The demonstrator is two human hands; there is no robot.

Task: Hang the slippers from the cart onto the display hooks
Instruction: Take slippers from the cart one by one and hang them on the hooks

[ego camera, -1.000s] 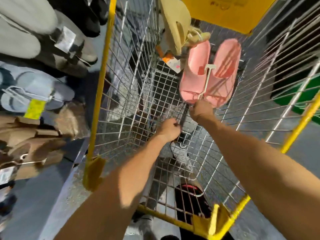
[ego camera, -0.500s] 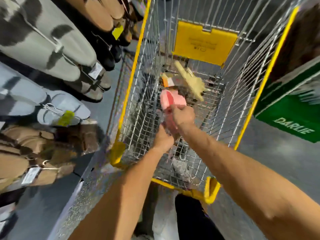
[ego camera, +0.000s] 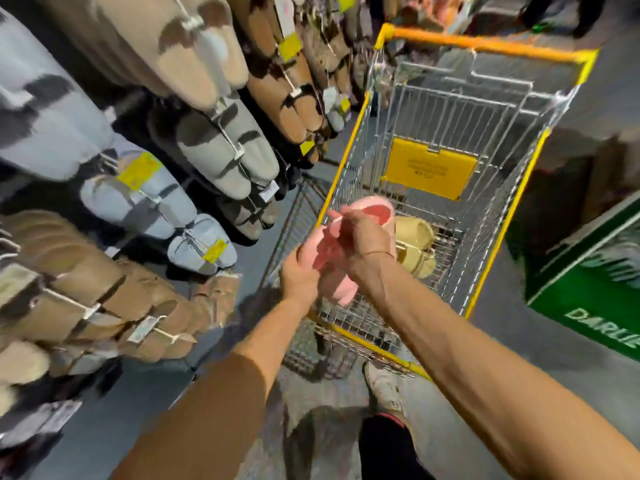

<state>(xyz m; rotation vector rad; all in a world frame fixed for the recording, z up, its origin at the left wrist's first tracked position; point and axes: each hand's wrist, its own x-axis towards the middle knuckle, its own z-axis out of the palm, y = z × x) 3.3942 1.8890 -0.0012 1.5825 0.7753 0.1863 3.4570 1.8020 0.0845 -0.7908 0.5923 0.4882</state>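
Observation:
I hold a pair of pink slippers [ego camera: 375, 211] up above the near left corner of the yellow-framed wire cart [ego camera: 505, 216]. My right hand [ego camera: 363, 237] grips the pair from the right, fingers curled round it. My left hand [ego camera: 301, 268] holds the lower end of the pink pair from the left. A pair of beige slippers [ego camera: 415, 237] lies on the cart floor behind my hands. The display wall on the left carries many hanging slippers, among them a grey pair with a yellow tag [ego camera: 202, 247]; its hooks are hidden behind them.
Brown and tan slippers [ego camera: 104, 306] hang low on the left, close to my left forearm. A green carton [ego camera: 588, 289] stands right of the cart. My foot [ego camera: 384, 389] is on the grey floor just before the cart's near edge.
The pink slippers have come up out of the cart's basket to its near left corner, held in both hands. My view has pulled back and tilted up, showing more of the display wall.

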